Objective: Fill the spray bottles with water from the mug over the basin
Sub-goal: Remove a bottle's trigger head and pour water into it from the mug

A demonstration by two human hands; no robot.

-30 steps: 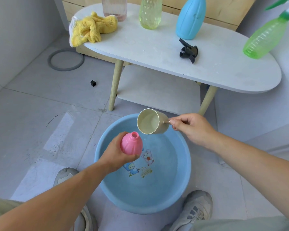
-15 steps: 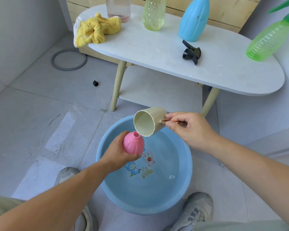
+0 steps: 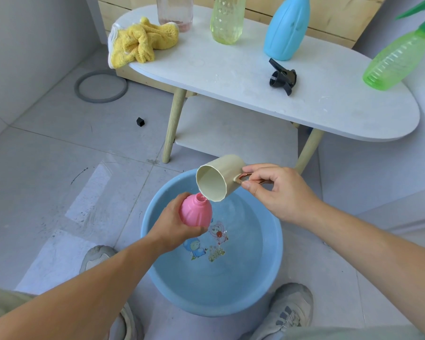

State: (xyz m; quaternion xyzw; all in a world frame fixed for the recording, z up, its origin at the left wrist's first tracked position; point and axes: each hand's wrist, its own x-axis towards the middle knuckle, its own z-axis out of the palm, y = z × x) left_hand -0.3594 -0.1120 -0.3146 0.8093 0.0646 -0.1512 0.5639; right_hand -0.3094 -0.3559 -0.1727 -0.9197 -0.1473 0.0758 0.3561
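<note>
My left hand (image 3: 172,223) grips a pink bottle (image 3: 197,210) with its open neck up, held over the left part of the blue basin (image 3: 271,271). My right hand (image 3: 276,191) pinches the handle of a cream mug (image 3: 219,177). The mug is tipped steeply, its lower lip just above the bottle's neck. The basin stands on the floor and holds shallow water over cartoon prints.
A white oval table (image 3: 255,77) stands behind the basin with a yellow cloth (image 3: 140,42), a clear pink bottle (image 3: 174,11), a yellow-green bottle (image 3: 227,18), a blue bottle (image 3: 286,28), a green spray bottle (image 3: 400,55) and a black spray head (image 3: 282,78). My shoes (image 3: 291,310) flank the basin.
The mug has tipped further over and dropped closer to the pink bottle's neck. My left hand has kept the bottle nearly still over the basin.
</note>
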